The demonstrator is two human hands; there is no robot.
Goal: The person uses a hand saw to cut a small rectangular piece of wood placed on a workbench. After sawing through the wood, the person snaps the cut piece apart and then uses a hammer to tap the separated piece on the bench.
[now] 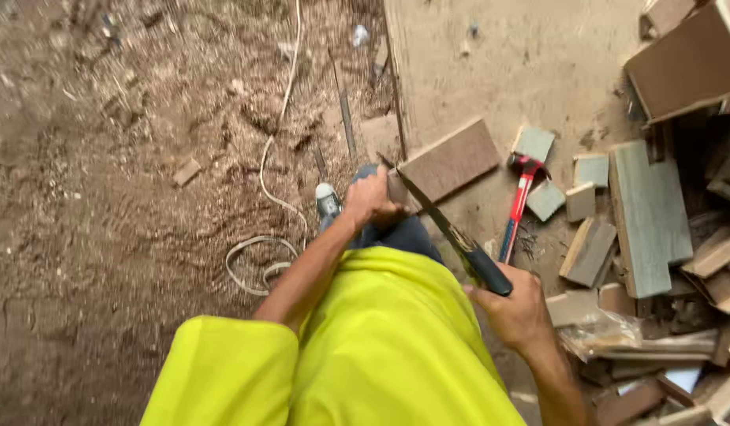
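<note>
- Bare earth floor (pixel 104 197), strewn with sawdust and chips, lies to my left; a flat board panel (pixel 538 63) covers the ground ahead and to the right.
- Left hand (pixel 370 199): fingers clenched over the near edge of a brown board offcut (pixel 448 162), pinning it down, apparently against my knee.
- Right hand (pixel 516 309): fingers closed around the black handle of a handsaw (pixel 448 225); the blade runs up and left, and its tip meets the offcut just beside my left hand.
- Step in hand, by my judgement: sawing through the offcut near the held end. The cut depth cannot be read from this view.
- Next move calls for: a steady hold, the stroke kept in line with the blade, left fingers kept off the teeth.
- Nearby: a red-handled hammer (pixel 519 201) lies just beyond the saw; grey-green and brown wood scraps (pixel 649 213) are heaped at right.
- A white cord (pixel 264 170) trails across the earth to a loose coil.
</note>
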